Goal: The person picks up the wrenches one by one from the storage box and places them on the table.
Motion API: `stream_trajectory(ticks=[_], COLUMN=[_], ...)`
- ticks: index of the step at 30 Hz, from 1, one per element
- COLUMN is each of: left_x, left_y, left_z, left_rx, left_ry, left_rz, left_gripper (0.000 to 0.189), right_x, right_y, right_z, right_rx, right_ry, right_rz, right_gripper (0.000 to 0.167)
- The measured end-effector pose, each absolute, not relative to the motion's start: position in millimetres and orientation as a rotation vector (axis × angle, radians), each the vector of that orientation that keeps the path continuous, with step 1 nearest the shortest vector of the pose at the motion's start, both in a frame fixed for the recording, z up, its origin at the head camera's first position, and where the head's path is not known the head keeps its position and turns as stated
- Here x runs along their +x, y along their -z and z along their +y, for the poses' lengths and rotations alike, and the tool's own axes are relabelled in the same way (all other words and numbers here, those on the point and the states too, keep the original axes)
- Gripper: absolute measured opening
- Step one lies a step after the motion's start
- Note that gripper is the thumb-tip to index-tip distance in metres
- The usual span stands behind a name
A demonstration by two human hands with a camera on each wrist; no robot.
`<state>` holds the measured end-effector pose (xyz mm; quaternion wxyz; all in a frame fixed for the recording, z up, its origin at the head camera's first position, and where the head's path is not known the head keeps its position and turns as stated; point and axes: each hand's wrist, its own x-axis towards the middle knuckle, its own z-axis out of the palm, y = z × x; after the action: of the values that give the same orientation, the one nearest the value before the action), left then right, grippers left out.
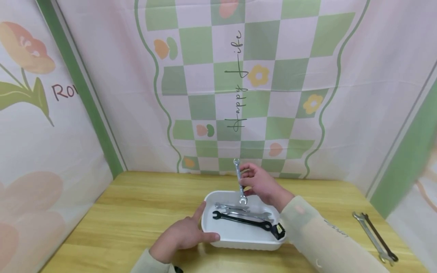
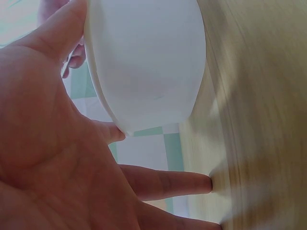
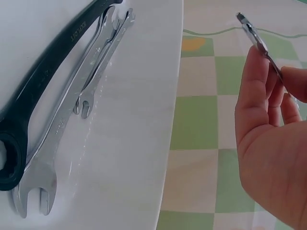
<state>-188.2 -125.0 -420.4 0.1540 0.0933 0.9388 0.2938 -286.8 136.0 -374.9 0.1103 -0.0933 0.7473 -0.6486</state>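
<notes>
1. Head cam: R hand [image 1: 263,186] pinched short silver spanner [image 1: 238,173] btwn thumb & fingers, mid-shaft, near upright. Lower end hung over far part of white tray [image 1: 246,245], clear of tools below.
2. L hand [image 1: 187,234] spread; thumb & index at tray's L end. L wrist cam: two other fingers straight, tips on or v. near table [image 1: 153,201].
3. In tray: black spanner [image 1: 242,220] nearest front, silver spanners [image 1: 250,215] just behind. Couldn't tell if all touched.
4. Far R on table, well apart from tray: dark spanner [image 1: 379,235] beside another silver one [image 1: 370,232].
5. Risk (judgmt): slim smooth shaft in narrow pinch cld swivel or slip, drop on rim or tools.
6. Risk: tray steadied at L end only; uneven thumb press or arm bump cld skid/tip it.
7. Risk: R sleeve [image 1: 304,218] low at tray's R end; cld catch rim or drag black spanner.
</notes>
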Motion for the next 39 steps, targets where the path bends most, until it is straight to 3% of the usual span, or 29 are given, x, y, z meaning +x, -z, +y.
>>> stream_trajectory(ticks=[11, 26, 33, 39], left_x=[-186, -184, -185, -185], left_y=[420, 418, 419, 420], left_z=[-125, -125, -126, -126], left_rx=[0.286, 0.297, 0.308, 0.311], left_ry=[-0.84, -0.859, -0.856, -0.872], left_rz=[2.689, 2.681, 2.681, 2.681], left_gripper=[0.12, 0.119, 0.119, 0.119], right_x=[-285, -290, -286, -279], right_y=[373, 369, 370, 376], right_z=[160, 231, 260, 277], right_rx=[-0.25, -0.169, -0.138, -0.098], right_ry=[1.945, 1.993, 1.989, 1.91], right_rz=[2.177, 2.218, 2.233, 2.292], right_gripper=[0.033, 0.036, 0.027, 0.036])
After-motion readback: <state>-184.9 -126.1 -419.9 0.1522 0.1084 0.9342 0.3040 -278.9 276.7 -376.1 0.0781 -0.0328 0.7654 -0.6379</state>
